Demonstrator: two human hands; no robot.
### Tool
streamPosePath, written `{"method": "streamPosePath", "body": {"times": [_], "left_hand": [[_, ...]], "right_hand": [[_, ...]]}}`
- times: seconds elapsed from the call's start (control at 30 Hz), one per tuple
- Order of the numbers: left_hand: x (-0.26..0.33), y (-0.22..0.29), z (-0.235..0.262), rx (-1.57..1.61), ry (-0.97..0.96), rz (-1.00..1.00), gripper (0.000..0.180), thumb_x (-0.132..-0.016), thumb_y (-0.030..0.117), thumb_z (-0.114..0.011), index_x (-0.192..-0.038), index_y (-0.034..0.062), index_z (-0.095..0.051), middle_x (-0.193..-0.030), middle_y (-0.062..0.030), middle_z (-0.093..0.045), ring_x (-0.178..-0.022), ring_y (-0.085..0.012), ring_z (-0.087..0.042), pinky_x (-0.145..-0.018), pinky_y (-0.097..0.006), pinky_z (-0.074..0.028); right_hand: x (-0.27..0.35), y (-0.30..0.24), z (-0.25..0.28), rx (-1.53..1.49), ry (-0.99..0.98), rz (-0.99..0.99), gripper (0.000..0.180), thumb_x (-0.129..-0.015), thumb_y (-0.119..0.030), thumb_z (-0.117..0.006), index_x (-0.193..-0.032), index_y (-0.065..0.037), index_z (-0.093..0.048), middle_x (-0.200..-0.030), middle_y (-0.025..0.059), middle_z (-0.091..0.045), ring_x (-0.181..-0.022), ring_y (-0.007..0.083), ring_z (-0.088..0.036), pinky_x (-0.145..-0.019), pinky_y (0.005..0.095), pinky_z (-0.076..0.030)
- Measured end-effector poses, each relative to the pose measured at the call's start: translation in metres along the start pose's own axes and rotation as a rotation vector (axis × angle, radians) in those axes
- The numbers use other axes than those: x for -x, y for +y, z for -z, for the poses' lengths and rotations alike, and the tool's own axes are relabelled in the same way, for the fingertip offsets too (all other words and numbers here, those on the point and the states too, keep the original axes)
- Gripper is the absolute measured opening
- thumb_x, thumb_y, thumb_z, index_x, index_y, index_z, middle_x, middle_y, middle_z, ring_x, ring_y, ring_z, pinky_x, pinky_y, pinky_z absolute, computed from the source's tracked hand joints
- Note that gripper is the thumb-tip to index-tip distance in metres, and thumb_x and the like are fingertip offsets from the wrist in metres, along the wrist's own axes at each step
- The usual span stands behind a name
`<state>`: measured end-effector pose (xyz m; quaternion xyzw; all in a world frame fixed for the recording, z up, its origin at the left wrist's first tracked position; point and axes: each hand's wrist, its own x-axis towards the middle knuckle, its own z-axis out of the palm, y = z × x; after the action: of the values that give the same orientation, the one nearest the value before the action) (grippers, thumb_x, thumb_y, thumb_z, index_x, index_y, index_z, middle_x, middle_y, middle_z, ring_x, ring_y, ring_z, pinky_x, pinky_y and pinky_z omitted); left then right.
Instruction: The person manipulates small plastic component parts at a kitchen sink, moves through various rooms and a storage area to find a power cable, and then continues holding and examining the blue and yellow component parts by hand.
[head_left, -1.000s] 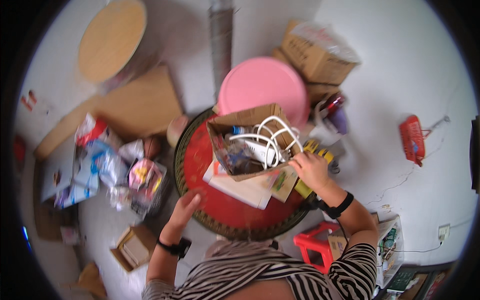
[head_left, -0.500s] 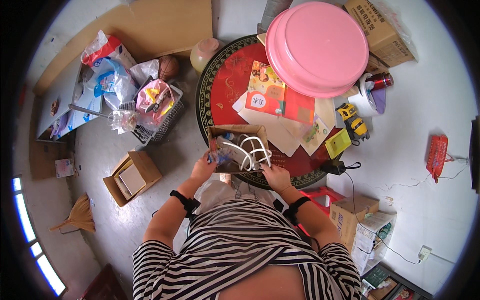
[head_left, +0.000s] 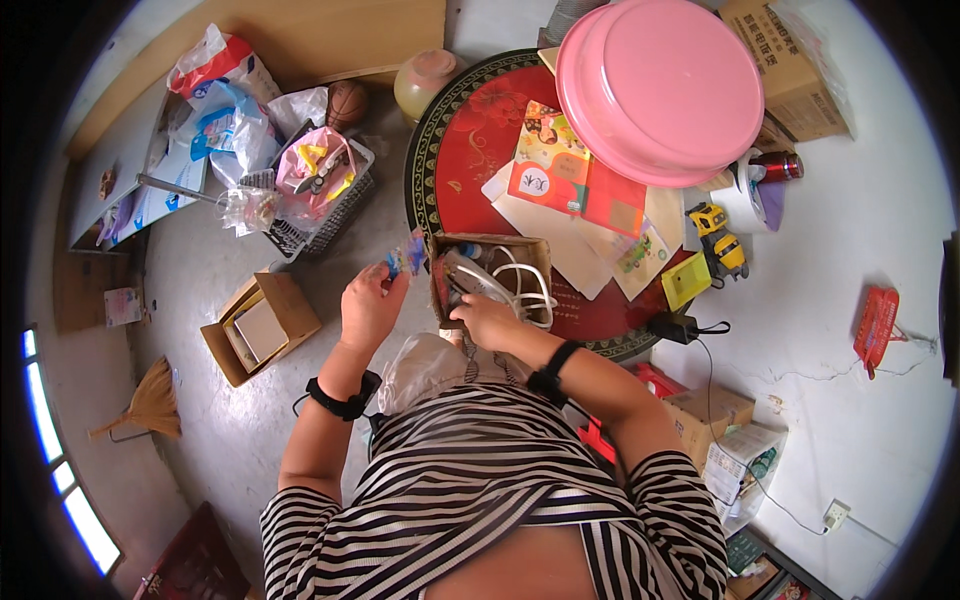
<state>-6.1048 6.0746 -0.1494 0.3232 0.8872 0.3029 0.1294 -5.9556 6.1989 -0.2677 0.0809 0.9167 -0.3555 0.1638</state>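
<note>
A small cardboard box (head_left: 438, 290) sits at the near edge of the round red table (head_left: 462, 160). It holds a coiled white cable (head_left: 540, 300), a pale rounded item (head_left: 470, 274) and a small blue-capped thing (head_left: 469, 250). Beside the box, to its left, my left hand (head_left: 368, 306) is raised and closed on a crinkled clear and blue plastic packet (head_left: 406, 257). My right hand (head_left: 487, 320) reaches over the box's near side, its fingers curled down inside. What those fingertips grip is hidden.
Papers and a booklet (head_left: 545, 185) lie behind the box, near an upturned pink basin (head_left: 660, 90). Right of them are a yellow toy truck (head_left: 720, 245) and a black adapter (head_left: 675, 327). An open carton (head_left: 290, 312) and a filled dark basket (head_left: 325, 235) stand on the floor at left.
My left hand has left the box and moved out to the left with the plastic packet. My right hand has shifted left from the box's right corner to inside its near side.
</note>
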Motion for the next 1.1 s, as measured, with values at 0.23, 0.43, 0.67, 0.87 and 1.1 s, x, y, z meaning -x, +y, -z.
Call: {"method": "streamPosePath", "body": {"times": [0.23,0.43,0.67,0.87,1.1], "left_hand": [[0.008,0.000,0.015,0.184,0.063,0.043,0.017,-0.074,0.014,-0.060,-0.076,-0.0028,-0.057,-0.068,-0.0142,-0.052,-0.056,-0.0249,-0.052,-0.051,-0.029,-0.043],[0.016,-0.027,-0.001,0.461,-0.015,0.136,0.018,-0.078,0.015,-0.058,-0.080,-0.0032,-0.058,-0.073,-0.0079,-0.057,-0.057,-0.0112,-0.052,-0.054,-0.026,-0.043],[0.020,-0.021,-0.001,1.164,-0.122,0.403,0.015,-0.080,0.007,-0.049,-0.090,0.0005,-0.058,-0.092,-0.0066,-0.060,-0.081,-0.0141,-0.057,-0.076,-0.031,-0.047],[0.020,-0.036,0.008,1.391,-0.111,0.456,0.014,-0.078,0.005,-0.046,-0.086,0.0034,-0.059,-0.094,-0.0094,-0.061,-0.087,-0.0201,-0.058,-0.080,-0.039,-0.047],[0.027,-0.057,0.007,1.433,-0.098,0.435,0.020,-0.078,0.010,-0.047,-0.095,0.0027,-0.056,-0.100,-0.0109,-0.059,-0.090,-0.0204,-0.058,-0.077,-0.037,-0.048]], "right_hand": [[-0.022,0.001,-0.001,0.010,-0.078,-0.092,0.034,-0.078,-0.009,-0.044,-0.111,-0.005,-0.048,-0.130,0.0143,-0.035,-0.113,0.0303,-0.042,-0.088,0.0374,-0.039],[-0.028,-0.009,0.000,-0.150,0.046,-0.261,0.043,-0.081,-0.021,-0.044,-0.119,-0.002,-0.042,-0.121,0.0163,-0.045,-0.108,0.0304,-0.047,-0.088,0.0366,-0.039],[-0.042,-0.004,-0.017,-0.278,0.335,-0.387,0.040,-0.079,-0.026,-0.048,-0.112,-0.003,-0.050,-0.106,0.0168,-0.056,-0.098,0.0301,-0.053,-0.083,0.0369,-0.042],[-0.038,-0.002,-0.012,-0.418,0.416,-0.279,0.029,-0.077,-0.024,-0.052,-0.101,-0.008,-0.057,-0.085,0.0125,-0.062,-0.079,0.0301,-0.059,-0.068,0.0390,-0.046],[-0.044,-0.019,-0.012,-0.125,0.156,-0.356,0.029,-0.074,-0.028,-0.055,-0.090,-0.004,-0.058,-0.082,0.0172,-0.061,-0.079,0.0339,-0.057,-0.069,0.0427,-0.045]]}}
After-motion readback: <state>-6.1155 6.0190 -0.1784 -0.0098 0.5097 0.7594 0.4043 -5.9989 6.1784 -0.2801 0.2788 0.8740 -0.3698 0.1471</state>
